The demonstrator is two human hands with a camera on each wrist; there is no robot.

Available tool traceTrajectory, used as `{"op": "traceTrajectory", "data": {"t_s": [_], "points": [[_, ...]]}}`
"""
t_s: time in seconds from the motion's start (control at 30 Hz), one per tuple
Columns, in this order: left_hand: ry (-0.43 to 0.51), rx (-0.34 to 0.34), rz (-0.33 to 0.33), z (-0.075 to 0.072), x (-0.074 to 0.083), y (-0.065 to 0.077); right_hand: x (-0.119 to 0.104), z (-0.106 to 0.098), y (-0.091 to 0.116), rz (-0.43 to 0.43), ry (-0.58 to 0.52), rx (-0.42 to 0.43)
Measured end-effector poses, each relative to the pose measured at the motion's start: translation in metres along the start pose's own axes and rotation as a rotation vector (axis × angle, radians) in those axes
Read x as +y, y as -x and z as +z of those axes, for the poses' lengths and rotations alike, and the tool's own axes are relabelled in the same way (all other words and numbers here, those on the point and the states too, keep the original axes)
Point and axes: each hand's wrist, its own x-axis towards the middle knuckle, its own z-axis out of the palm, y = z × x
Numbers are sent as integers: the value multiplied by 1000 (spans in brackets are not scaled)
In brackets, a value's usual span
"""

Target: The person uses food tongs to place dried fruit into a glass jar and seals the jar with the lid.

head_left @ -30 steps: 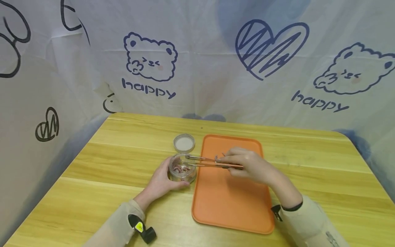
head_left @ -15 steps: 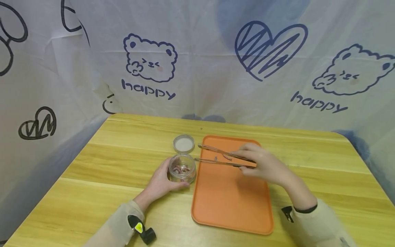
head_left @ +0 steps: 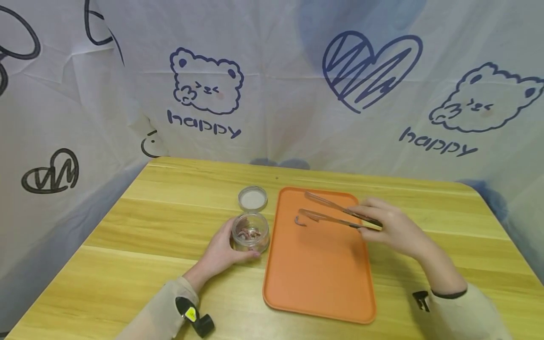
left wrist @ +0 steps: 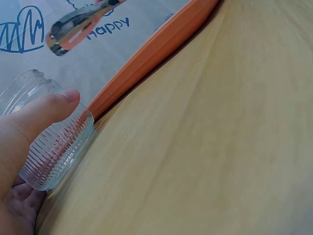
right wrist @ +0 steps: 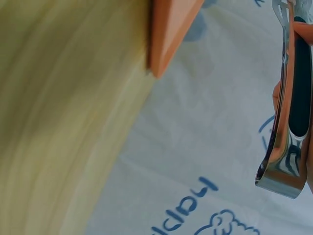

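My left hand point(head_left: 221, 248) grips a clear glass jar point(head_left: 261, 238) standing on the table, thumb along its near side. Small reddish curled pieces point(head_left: 248, 233) lie in the bottom of the jar; its ribbed wall shows in the left wrist view. Metal tongs point(head_left: 331, 218) with dark grip panels point(right wrist: 300, 93) are held in my right hand point(head_left: 395, 229), their two arms spread apart above the orange tray point(head_left: 318, 278). Nothing shows between the tips. A small greyish curled piece point(head_left: 300, 222) lies on the tray near the tongs' lower tip, which partly hides another piece.
A round lid point(head_left: 252, 199) with a pale inside lies on the wooden table point(head_left: 170, 212) behind the jar. The tray sits close to the jar's right side. A white printed cloth point(head_left: 280, 108) hangs behind the table.
The right hand has carried the tongs from over the jar's mouth rightward to above the tray, and their arms have spread wider. My left hand and the jar stay where they were.
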Motion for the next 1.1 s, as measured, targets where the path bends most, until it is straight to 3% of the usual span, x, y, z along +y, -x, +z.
{"op": "traceTrajectory", "data": {"t_s": [0.47, 1.1], "points": [[10, -9, -8, 1, -1, 0, 19, 8, 20, 75, -5, -39], [11, -7, -11, 0, 0, -2, 32, 17, 20, 150, 30, -168]]}}
